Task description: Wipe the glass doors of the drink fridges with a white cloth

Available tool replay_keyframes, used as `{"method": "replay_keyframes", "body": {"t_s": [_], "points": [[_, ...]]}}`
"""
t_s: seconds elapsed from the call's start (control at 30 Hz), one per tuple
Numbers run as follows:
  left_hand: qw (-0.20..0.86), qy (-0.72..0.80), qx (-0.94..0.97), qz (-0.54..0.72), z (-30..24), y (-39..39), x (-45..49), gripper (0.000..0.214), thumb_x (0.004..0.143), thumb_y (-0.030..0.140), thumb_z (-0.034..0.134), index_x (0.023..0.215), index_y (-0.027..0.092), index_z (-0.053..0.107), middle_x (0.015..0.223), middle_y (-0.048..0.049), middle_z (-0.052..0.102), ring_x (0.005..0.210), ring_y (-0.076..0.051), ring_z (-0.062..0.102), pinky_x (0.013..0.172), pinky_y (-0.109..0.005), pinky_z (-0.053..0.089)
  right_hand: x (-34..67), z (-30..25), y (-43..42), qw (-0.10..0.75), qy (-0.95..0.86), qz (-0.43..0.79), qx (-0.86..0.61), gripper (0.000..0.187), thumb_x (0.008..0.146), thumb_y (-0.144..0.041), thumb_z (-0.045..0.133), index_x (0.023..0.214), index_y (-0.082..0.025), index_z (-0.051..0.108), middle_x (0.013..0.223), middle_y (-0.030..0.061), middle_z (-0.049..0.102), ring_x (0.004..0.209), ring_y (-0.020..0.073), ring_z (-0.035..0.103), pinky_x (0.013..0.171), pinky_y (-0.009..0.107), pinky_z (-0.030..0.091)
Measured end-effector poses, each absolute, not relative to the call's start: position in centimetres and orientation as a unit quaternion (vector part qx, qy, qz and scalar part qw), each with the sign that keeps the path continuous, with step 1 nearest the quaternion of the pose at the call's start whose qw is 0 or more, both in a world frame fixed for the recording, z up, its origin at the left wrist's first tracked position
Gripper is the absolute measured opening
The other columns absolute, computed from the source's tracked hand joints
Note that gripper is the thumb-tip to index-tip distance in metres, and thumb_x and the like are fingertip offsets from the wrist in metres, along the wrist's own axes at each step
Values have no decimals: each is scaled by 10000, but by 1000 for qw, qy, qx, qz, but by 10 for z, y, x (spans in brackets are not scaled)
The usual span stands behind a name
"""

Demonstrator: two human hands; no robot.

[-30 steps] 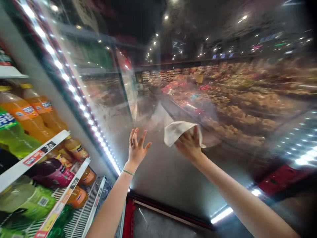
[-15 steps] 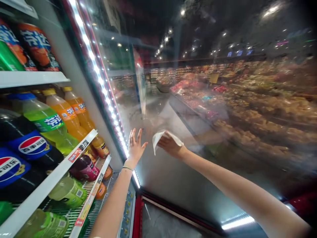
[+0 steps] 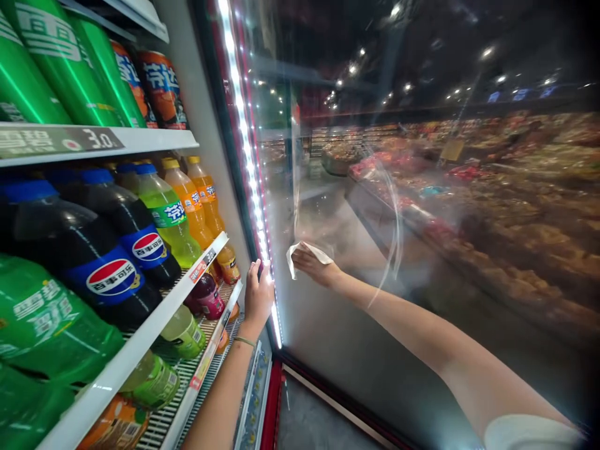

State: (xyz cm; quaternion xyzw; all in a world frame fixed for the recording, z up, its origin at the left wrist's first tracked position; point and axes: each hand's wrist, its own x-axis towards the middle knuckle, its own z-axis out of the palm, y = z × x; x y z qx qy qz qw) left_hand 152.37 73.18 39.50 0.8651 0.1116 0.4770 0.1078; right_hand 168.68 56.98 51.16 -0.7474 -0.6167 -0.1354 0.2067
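Note:
My right hand (image 3: 313, 265) presses a white cloth (image 3: 300, 252) against the inside of the open glass cooler door (image 3: 375, 325), near its hinge side. The glass is fogged, with curved wiped streaks to the right of the cloth. My left hand (image 3: 259, 295) grips the edge of the door frame beside the lit LED strip (image 3: 253, 187), fingers wrapped round it. A thin green band sits on my left wrist.
Cooler shelves (image 3: 140, 350) on the left hold cola bottles (image 3: 107, 250), green and orange soda bottles (image 3: 192, 206) and green cans (image 3: 42, 69). The door's red bottom frame (image 3: 272, 406) stands over grey floor. Shop displays show dimly through the glass.
My left hand went from spread flat on the glass to gripping the door frame edge. The cloth hand slid left toward the hinge side. The view swung left, showing more shelves.

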Motion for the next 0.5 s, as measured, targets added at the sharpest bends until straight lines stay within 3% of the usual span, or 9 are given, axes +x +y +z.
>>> {"method": "replay_keyframes", "body": {"t_s": [0.07,0.13,0.17,0.3,0.37,0.43,0.5], "points": [[99,118,867,474,396,735,1513,506,956,152,537,1461,181,524,1537,-201,432,1498,-354,376,1194,-588,408,1688,510,586,172,-651,-130,-728,287,865,-23,522,977,-182,732,1207,25,770,1291,197,642,1218,478,396],[94,112,870,470,398,736,1505,498,956,154,538,1453,191,536,1538,-190,436,1501,-352,375,1194,-581,411,1699,536,612,157,-669,-146,-712,312,907,-16,450,983,-136,728,1236,51,755,1367,229,575,1248,476,320],[92,107,873,467,398,735,1502,497,956,154,538,1451,196,539,1539,-186,439,1501,-351,375,1194,-578,412,1706,555,626,168,-666,-155,-710,342,928,-8,415,1024,-131,719,1279,54,735,1419,231,518,1263,496,288],[97,105,876,460,396,730,1496,506,965,165,528,1470,209,519,1544,-180,432,1501,-347,380,1191,-573,421,1728,604,673,284,-646,-151,-693,469,1056,-66,217,1134,-107,677,1359,40,680,1457,126,448,1285,380,251],[97,119,873,463,391,728,1493,501,972,169,519,1471,214,514,1533,-179,438,1500,-345,380,1187,-573,427,1726,585,680,322,-636,-141,-687,456,1057,-69,233,1176,-120,671,1414,32,647,1492,134,395,1309,400,182],[97,131,872,461,384,724,1489,496,974,167,513,1467,211,513,1520,-184,444,1493,-344,387,1184,-575,430,1715,538,676,361,-627,-112,-681,385,1015,-56,363,1169,-184,692,1412,9,656,1481,162,418,1326,438,140],[97,139,876,451,374,720,1481,496,970,160,513,1465,200,512,1516,-192,446,1482,-346,401,1183,-579,430,1696,476,662,414,-607,-69,-675,310,989,-109,483,1145,-253,709,1305,1,714,1360,185,558,1313,472,242]]}}
